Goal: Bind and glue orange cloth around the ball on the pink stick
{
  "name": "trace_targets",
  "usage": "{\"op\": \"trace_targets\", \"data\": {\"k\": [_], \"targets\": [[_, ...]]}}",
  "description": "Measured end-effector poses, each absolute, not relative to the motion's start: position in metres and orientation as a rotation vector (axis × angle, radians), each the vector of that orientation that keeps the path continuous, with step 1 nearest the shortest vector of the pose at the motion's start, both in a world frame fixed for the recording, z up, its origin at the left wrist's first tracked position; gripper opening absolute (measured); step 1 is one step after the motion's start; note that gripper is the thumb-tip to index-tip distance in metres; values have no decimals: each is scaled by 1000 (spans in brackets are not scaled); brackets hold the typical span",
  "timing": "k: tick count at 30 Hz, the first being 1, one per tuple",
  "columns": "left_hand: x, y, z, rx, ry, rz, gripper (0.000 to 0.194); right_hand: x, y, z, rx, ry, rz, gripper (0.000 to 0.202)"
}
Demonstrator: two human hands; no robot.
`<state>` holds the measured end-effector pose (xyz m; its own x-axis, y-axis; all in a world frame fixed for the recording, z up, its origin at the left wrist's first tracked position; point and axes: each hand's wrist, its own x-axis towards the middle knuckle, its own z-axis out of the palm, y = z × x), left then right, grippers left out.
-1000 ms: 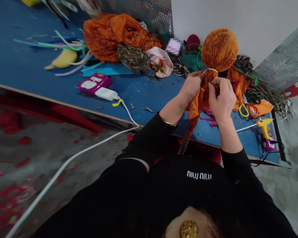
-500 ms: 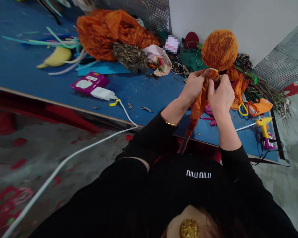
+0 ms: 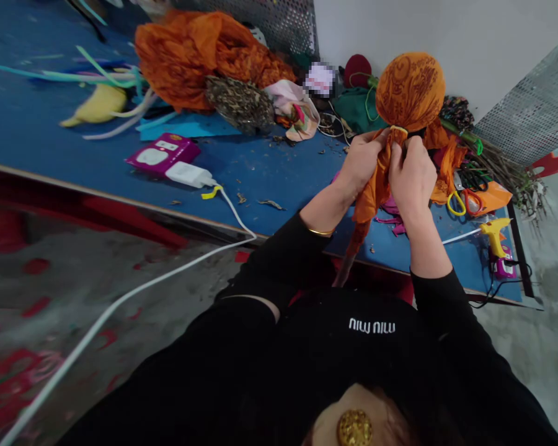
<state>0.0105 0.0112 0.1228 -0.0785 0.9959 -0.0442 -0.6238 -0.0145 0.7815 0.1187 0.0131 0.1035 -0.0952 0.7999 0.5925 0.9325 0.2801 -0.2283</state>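
Note:
A ball wrapped in patterned orange cloth (image 3: 410, 91) stands upright at the right of the table, gathered at its neck by a pale yellow band (image 3: 398, 131). Below the band the loose cloth hangs down around a brown stick (image 3: 346, 266), whose lower end reaches past the table edge towards my body. My left hand (image 3: 361, 162) pinches the gathered orange cloth on the left, just under the band. On the other side my right hand (image 3: 413, 173) is closed on the same cloth, thumb pointing up. The fingertips of both hands are partly hidden by cloth.
On the blue table (image 3: 279, 167) lie a heap of orange cloth (image 3: 204, 56), a yellow banana-shaped piece (image 3: 97, 106) and a purple power strip (image 3: 160, 153) with a white cable (image 3: 167, 271). To the right are scissors (image 3: 456, 202) and a yellow glue gun (image 3: 494, 234).
The view has shifted slightly, so the things on the left sit a little further left. Both hands stay on the cloth under the band, with only small finger movement.

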Motion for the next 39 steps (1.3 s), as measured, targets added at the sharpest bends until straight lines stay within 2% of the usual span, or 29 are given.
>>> {"op": "trace_targets", "data": {"k": [3, 5, 11, 23, 26, 30, 36, 39], "targets": [[11, 8, 126, 665, 762, 1503, 37, 112, 8, 110, -1652, -1964, -300, 40], [12, 7, 127, 659, 776, 1522, 36, 109, 6, 111, -1676, -1978, -325, 38], [13, 4, 124, 618, 838, 1566, 43, 110, 0, 105, -1508, -2079, -371, 40], [15, 5, 105, 631, 861, 1531, 39, 111, -11, 95, -1587, -2231, -300, 24], [11, 11, 108, 617, 771, 1508, 36, 112, -10, 99, -1558, -2128, -260, 28], [-5, 12, 121, 577, 625, 1430, 29, 121, -12, 99, -1263, -1789, -117, 46], [-14, 2, 136, 499, 540, 1230, 53, 119, -13, 92, -998, -1648, 144, 49], [-12, 3, 138, 515, 620, 1201, 49, 113, -10, 94, -1027, -1691, 142, 51]]}}
